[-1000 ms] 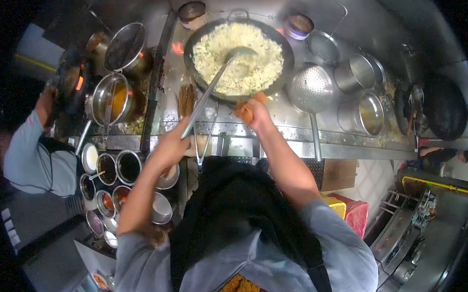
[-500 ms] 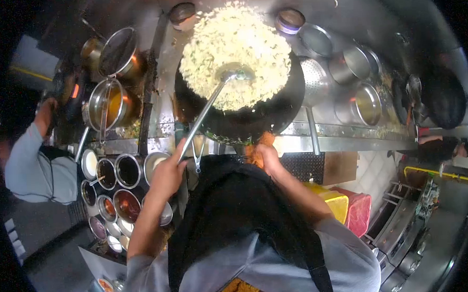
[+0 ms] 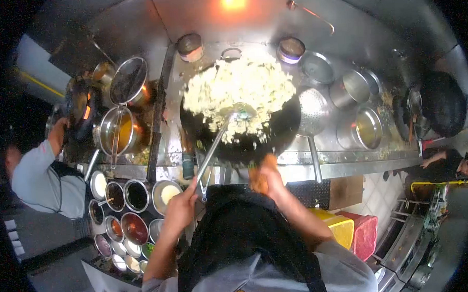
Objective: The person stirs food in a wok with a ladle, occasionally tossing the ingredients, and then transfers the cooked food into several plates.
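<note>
My left hand (image 3: 180, 208) is wrapped around the long metal handle of a ladle (image 3: 212, 152). The ladle's bowl sits in a large mound of pale yellow, rice-like food (image 3: 236, 88) with green bits. That food fills the far part of a black wok (image 3: 286, 120), and some of it is blurred, as if in motion. At the wok's near edge, my right hand (image 3: 270, 182) is closed on an orange cloth (image 3: 256, 180). The wok's handle appears to be under the cloth, mostly hidden.
Right of the wok lie a perforated strainer (image 3: 314, 107) and steel pots (image 3: 366, 127). Several sauce containers (image 3: 135, 228) stand at left, near a pot of yellow liquid (image 3: 105, 132). A co-worker (image 3: 44, 172) handles another wok (image 3: 80, 108). Yellow (image 3: 338, 229) and red bins (image 3: 365, 234) are at lower right.
The camera view has tilted up, showing more of the back wall. The food has changed shape, with its near edge looser and blurred. Both hands keep their grips.
</note>
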The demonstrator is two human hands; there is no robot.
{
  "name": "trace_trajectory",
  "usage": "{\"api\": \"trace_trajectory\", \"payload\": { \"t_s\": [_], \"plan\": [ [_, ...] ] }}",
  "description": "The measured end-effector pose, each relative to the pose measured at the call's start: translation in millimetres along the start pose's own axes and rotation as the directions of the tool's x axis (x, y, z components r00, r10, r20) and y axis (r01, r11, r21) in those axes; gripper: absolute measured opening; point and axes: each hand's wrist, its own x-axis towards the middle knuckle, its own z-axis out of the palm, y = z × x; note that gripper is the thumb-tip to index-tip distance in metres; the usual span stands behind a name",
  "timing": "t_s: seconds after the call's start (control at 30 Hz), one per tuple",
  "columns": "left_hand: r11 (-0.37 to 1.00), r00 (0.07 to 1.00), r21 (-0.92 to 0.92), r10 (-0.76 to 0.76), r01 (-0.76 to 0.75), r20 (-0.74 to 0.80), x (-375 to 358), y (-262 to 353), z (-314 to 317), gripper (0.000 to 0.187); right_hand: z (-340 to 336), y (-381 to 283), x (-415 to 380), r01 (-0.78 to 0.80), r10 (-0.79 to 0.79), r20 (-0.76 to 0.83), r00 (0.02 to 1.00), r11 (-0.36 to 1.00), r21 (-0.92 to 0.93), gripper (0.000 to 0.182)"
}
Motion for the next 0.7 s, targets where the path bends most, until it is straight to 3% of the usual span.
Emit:
{"api": "trace_trajectory", "payload": {
  "t_s": [0.07,0.1,0.2,0.27,0.33,0.4,0.43,0.5,0.53,0.57,0.6,0.63,0.67,0.7],
  "plan": [
    [0.999,0.995,-0.021,-0.028,0.031,0.096,-10,14,-42,0.055,-24,-7,83,-0.059,0.049,0.074,0.996,0.989,0.136,0.034],
    [0.988,0.968,-0.028,-0.141,0.150,0.205,-10,23,-64,0.055,-10,-19,108,-0.048,0.049,-0.004,0.999,0.987,0.153,0.027],
    [0.997,0.987,0.077,-0.036,0.024,0.158,-5,18,-97,0.054,11,-34,146,-0.029,0.042,-0.094,0.995,0.990,0.135,0.019],
    [0.994,0.992,0.107,-0.042,0.029,0.122,4,30,-114,0.055,4,-28,151,-0.029,0.044,-0.124,0.991,0.993,0.116,0.018],
    [0.990,0.993,0.135,-0.050,0.035,0.104,12,31,-118,0.055,-21,-23,142,0.038,-0.035,-0.113,0.993,0.999,0.032,0.029],
    [0.993,0.999,0.117,0.020,-0.016,-0.040,30,23,-109,0.057,-44,-23,112,0.062,-0.058,-0.072,0.996,0.997,0.050,0.038],
    [0.989,0.993,0.094,-0.115,0.111,0.035,43,18,-101,0.059,-46,-29,89,0.053,-0.048,-0.106,0.993,0.998,0.041,0.040],
    [0.987,0.980,0.027,-0.163,0.161,0.112,71,-15,-46,0.064,-37,-35,66,0.054,-0.049,-0.242,0.969,0.998,0.017,0.044],
    [0.992,0.986,0.026,-0.129,0.127,0.102,82,-33,-7,0.065,-34,-36,64,0.060,-0.047,-0.254,0.966,0.997,0.041,0.044],
    [0.986,0.991,-0.113,-0.110,0.119,0.083,89,-33,27,0.066,-30,-42,68,-0.015,0.012,-0.140,0.990,1.000,-0.021,0.049],
    [0.992,1.000,-0.123,-0.016,0.016,0.001,87,-36,45,0.066,-28,-48,76,-0.077,0.075,-0.026,0.997,0.993,-0.093,0.053],
    [0.989,0.994,-0.117,0.079,-0.089,-0.082,85,-39,63,0.066,-23,-42,100,-0.094,0.065,-0.126,0.990,0.967,-0.239,0.058],
    [0.977,0.972,-0.095,0.172,-0.189,-0.162,83,-43,82,0.066,-1,-47,111,-0.079,0.034,-0.184,0.982,0.968,-0.239,0.051],
    [0.942,1.000,-0.336,0.008,0.002,0.030,76,-32,67,0.067,19,-53,119,-0.068,0.008,-0.238,0.971,0.967,-0.246,0.045]
  ]
}}
